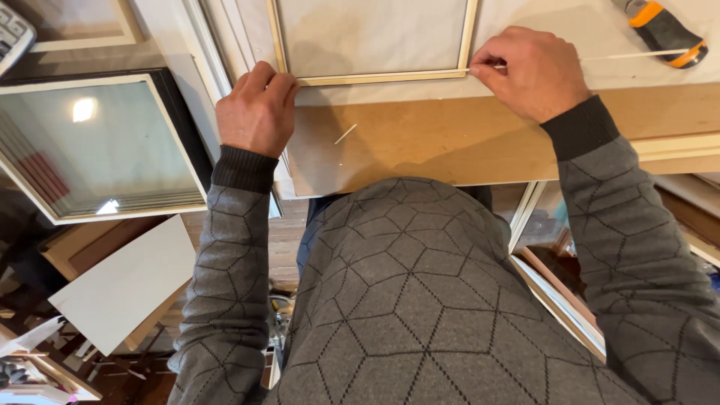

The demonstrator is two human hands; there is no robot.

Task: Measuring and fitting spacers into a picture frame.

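A pale wooden frame [375, 75] lies flat on the white-covered workbench [525, 150], its near edge facing the person. The left hand [257, 111] grips the frame's near left corner, fingers curled together over it. The right hand [529, 71] sits at the near right corner, thumb and forefinger pinched on a thin pale strip [630, 55] running off to the right. Beyond that strip lies an orange-and-black tool [664, 28]. A small sliver [346, 134] rests on the bench's brown edge, and a glazed picture frame [101, 142] stands at the left.
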